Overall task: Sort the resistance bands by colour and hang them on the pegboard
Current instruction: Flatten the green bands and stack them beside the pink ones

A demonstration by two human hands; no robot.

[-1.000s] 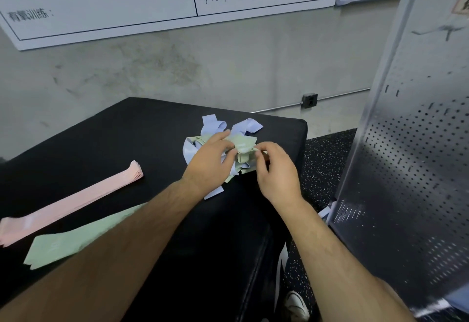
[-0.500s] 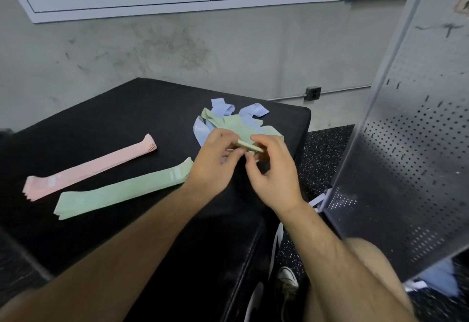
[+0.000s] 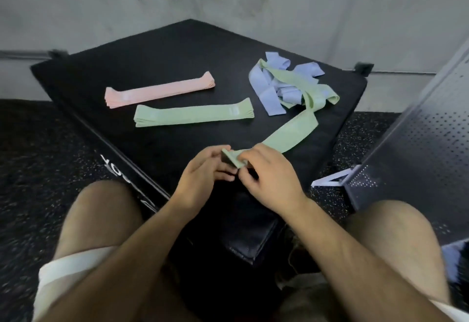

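Pink resistance bands [image 3: 160, 93]: flat stack, far left on black counter [image 3: 152, 49]. Green stack [image 3: 194, 116] lies just nearer and to the right, apart from pink. Near edge, centre: left grip [image 3: 203, 177] pinches folded end of loose green band [image 3: 291, 133]. Right grip [image 3: 269, 177] grasps the same end, fingers curled over it. Band runs far-right into tangle of blue bands [image 3: 269, 93], green crossing over blue. Pegboard [image 3: 418, 149] stands at right, beside counter.
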